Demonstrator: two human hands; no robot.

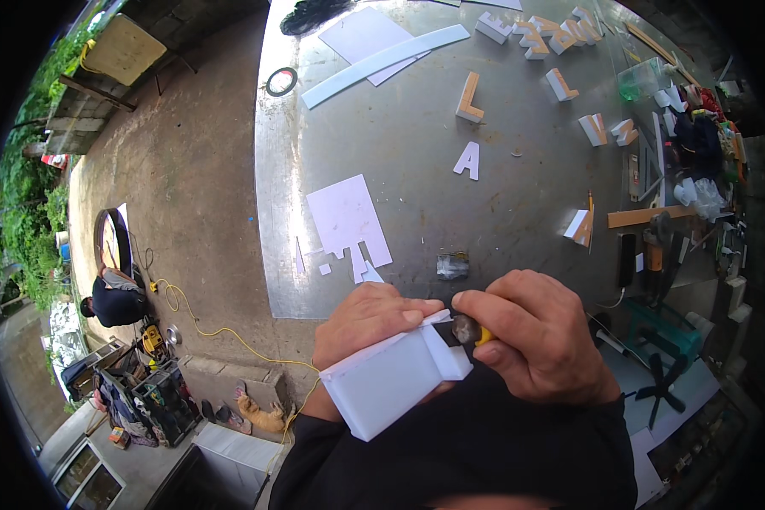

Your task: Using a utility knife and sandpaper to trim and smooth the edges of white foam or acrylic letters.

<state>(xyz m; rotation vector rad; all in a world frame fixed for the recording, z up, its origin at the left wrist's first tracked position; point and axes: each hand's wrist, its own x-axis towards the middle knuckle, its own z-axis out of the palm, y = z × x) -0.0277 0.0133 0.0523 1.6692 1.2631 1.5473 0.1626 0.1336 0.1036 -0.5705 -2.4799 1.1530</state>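
White foam block [388, 380], boxy and angular, held up close below the near edge of the counter [399, 153], over dark sleeves. Left hand [367, 320] wrapped over its top from behind, fingers clamped down on the upper edge. Right hand [535, 336] closed tight round a small knife [469, 330] with a dark tip and a yellow body, tip pressed against the block's right end. Just beyond the knuckles, near the counter's front edge, a small crumpled grey scrap [452, 265]. Further in, toward the left edge, a white sheet [347, 223] with notches cut from its lower side, slivers lying beside it. Toward the middle, a white cut-out letter [467, 160] and an orange-edged one [469, 98], more letters [542, 34] clustered at the far edge. Long white strip [382, 65] lying slantwise at the far left corner, tape roll [281, 82] just off that edge. Tools and clutter [684, 161] crowded along the right edge. Off on the concrete floor [178, 170] to the left, a crouching person [115, 297] in dark clothes, yellow cable [221, 331] trailing nearby.
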